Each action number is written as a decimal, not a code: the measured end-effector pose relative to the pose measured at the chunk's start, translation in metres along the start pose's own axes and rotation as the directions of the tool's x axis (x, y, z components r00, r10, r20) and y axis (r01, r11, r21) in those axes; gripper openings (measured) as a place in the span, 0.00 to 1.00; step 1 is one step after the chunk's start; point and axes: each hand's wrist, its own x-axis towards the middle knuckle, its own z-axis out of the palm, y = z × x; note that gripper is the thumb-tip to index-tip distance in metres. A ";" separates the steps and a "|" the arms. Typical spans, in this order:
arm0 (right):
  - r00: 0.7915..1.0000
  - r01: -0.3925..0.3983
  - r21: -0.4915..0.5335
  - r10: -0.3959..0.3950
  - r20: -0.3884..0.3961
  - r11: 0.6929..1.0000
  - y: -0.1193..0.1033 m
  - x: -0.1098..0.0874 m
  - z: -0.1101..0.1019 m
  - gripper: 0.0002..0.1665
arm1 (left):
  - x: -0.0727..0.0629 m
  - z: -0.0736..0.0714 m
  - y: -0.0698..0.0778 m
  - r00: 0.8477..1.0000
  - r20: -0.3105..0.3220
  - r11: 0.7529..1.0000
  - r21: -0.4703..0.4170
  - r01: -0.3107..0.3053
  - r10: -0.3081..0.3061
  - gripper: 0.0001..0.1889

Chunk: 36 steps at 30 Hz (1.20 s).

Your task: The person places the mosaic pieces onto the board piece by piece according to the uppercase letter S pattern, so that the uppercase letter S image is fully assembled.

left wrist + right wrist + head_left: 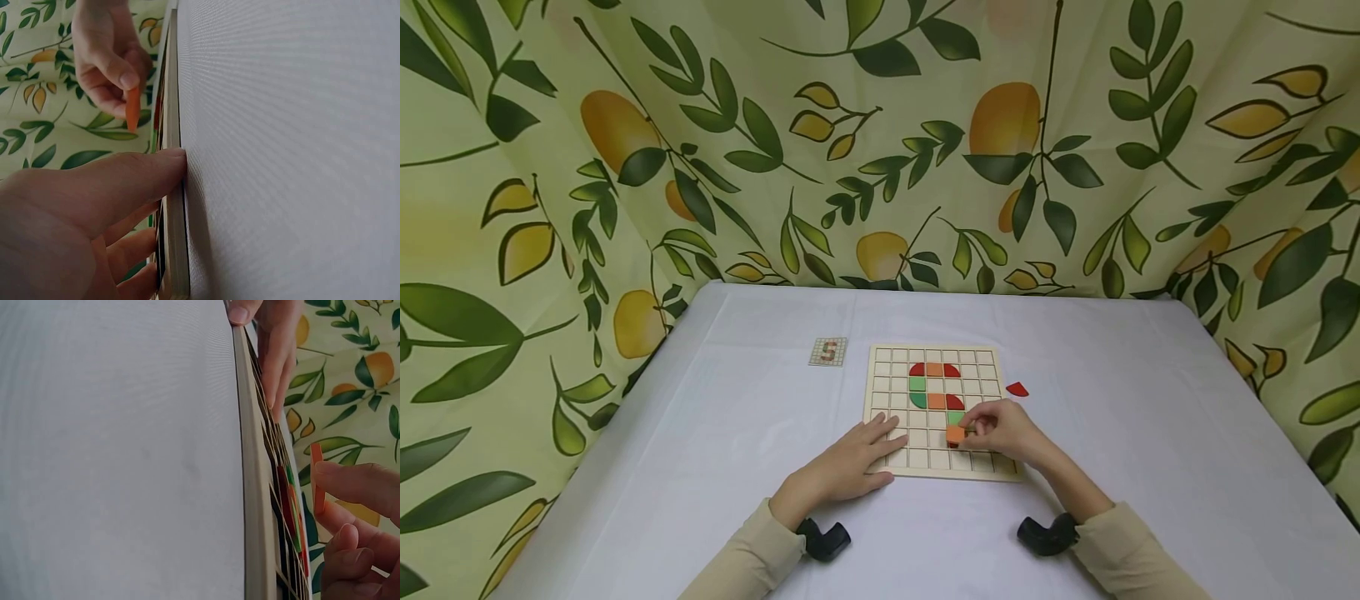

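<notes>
My right hand point(1007, 429) pinches an orange square tile point(955, 434) between thumb and fingers, just above the lower right part of a wooden grid board point(883, 458). In the right wrist view the tile point(317, 478) is held edge-on, apart from the board. Spread out, my left hand point(850, 462) rests on the board's lower left corner, its thumb point(150, 169) along the near edge. Red quarter-round tiles point(952, 370), orange squares point(934, 368), a dark green quarter-round point(918, 401) and light green squares point(917, 384) lie in the grid as a curving shape. A sliver of red shows beneath the held tile.
A loose red quarter-round piece point(1017, 389) lies on the white tablecloth point(760, 375) right of the board. Beyond the board's upper left corner is a small card point(827, 352) with a gridded S shape. Behind the table hangs a leaf-patterned curtain point(880, 167).
</notes>
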 end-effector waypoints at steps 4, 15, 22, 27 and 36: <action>1.000 -0.001 -0.022 0.001 -0.006 1.000 -0.001 0.001 0.004 0.14 | 0.000 0.000 0.000 1.000 0.001 1.000 0.001 -0.002 0.002 0.29; 1.000 -0.009 -0.048 0.008 -0.020 0.999 -0.007 0.004 0.011 0.12 | 0.000 0.001 -0.001 1.000 -0.007 1.000 -0.011 -0.001 0.001 0.29; 1.000 0.026 -0.075 -0.027 -0.006 0.997 -0.006 0.008 0.015 0.11 | 0.000 0.001 -0.001 1.000 -0.010 1.000 -0.007 -0.007 0.007 0.29; 0.999 0.024 -0.108 -0.027 -0.019 0.994 -0.008 0.010 0.017 0.11 | 0.001 0.001 -0.002 1.000 -0.008 1.000 -0.015 -0.005 0.005 0.29; 0.999 0.020 -0.132 -0.023 -0.028 0.991 -0.008 0.012 0.021 0.11 | 0.000 0.000 -0.001 1.000 -0.006 1.000 -0.015 -0.009 0.009 0.29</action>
